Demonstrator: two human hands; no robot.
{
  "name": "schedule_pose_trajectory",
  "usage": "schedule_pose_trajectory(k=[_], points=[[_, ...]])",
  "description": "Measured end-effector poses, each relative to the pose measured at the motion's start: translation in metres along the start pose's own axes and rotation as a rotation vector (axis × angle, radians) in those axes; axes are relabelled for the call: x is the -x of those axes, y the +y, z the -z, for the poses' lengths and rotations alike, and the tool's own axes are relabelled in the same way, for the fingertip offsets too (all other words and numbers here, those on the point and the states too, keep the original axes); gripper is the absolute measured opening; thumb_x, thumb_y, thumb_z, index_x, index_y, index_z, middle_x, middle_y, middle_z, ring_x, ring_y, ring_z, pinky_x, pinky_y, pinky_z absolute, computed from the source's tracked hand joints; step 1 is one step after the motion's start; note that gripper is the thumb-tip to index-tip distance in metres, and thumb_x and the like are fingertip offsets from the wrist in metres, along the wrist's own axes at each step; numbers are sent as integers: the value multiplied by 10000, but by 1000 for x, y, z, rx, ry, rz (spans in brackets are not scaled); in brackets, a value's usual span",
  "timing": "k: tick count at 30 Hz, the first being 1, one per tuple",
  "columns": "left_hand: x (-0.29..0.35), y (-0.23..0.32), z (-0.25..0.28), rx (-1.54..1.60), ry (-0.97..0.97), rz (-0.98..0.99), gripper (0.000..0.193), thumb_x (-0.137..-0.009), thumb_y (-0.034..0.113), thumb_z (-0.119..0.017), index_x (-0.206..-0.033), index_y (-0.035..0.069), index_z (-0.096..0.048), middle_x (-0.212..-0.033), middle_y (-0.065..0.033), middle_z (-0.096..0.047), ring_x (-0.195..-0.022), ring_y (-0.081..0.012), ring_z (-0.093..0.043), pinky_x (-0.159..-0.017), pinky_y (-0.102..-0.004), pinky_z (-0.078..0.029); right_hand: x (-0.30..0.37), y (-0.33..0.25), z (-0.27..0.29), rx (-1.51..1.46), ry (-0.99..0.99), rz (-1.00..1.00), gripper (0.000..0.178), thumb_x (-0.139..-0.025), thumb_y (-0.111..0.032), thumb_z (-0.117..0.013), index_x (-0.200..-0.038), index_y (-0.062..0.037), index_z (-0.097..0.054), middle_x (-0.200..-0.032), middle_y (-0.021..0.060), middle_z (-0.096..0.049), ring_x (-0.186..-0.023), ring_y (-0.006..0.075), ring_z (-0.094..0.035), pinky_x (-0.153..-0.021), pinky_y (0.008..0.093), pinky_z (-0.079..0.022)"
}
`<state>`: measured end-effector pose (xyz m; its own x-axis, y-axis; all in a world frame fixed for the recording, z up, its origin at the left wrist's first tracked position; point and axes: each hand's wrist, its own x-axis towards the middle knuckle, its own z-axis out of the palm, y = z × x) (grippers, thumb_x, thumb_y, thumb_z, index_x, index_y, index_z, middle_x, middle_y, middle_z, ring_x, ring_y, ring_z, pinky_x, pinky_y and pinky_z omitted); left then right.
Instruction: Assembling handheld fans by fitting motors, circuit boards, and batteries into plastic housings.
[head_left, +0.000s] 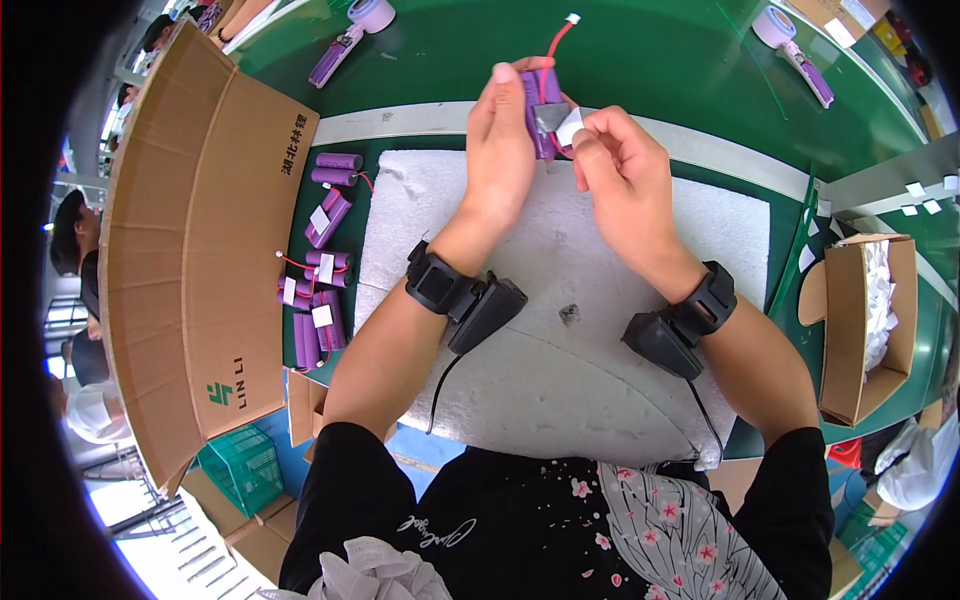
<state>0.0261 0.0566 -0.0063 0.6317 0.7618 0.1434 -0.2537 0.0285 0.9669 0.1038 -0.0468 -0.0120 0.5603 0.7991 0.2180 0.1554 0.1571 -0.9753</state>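
Left grip (503, 150) clamped on purple battery pack (546, 116), right grip (630, 180) pinched on white label (569, 127)

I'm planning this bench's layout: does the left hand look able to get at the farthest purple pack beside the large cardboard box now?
Probably not yet: the left hand is holding another purple pack. The way itself looks free: the farthest pack lies uncovered, with nothing standing between them.
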Motion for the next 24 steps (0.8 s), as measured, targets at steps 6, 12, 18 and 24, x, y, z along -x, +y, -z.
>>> schedule_pose_trajectory(k=[6,12,18,24], points=[[-1,7,1,228,167,107,330,-982,355,-429,-1148,73,-466,-839,-71,-613,-598,-131,-569,-455,-245,-402,0,-3,-2,-30,4,-17,69,-895,-67,-512,-867,-17,-551,-640,-18,-507,-570,43,-450,-513,211,-341],[-7,7,13,76,272,-17,310,-956,353,-492,-1163,125,-453,-837,-48,-592,-586,-119,-541,-459,-239,-393,-1,4,1,68,-80,-34,52,-888,-58,-531,-880,-17,-563,-639,-25,-501,-566,40,-445,-496,208,-332],[-20,11,32,-13,561,-186,300,-951,366,-506,-1167,164,-454,-842,-24,-577,-614,-89,-520,-495,-226,-412,-9,12,-1,22,-52,26,163,-889,-88,-556,-1031,-8,-547,-742,8,-564,-578,47,-467,-486,213,-353],[-15,9,19,-14,406,-136,331,-956,391,-488,-1182,151,-456,-846,-20,-580,-608,-77,-511,-511,-223,-429,-16,3,5,29,256,-233,286,-892,-108,-565,-1158,-18,-509,-861,40,-604,-601,52,-496,-510,213,-390]])
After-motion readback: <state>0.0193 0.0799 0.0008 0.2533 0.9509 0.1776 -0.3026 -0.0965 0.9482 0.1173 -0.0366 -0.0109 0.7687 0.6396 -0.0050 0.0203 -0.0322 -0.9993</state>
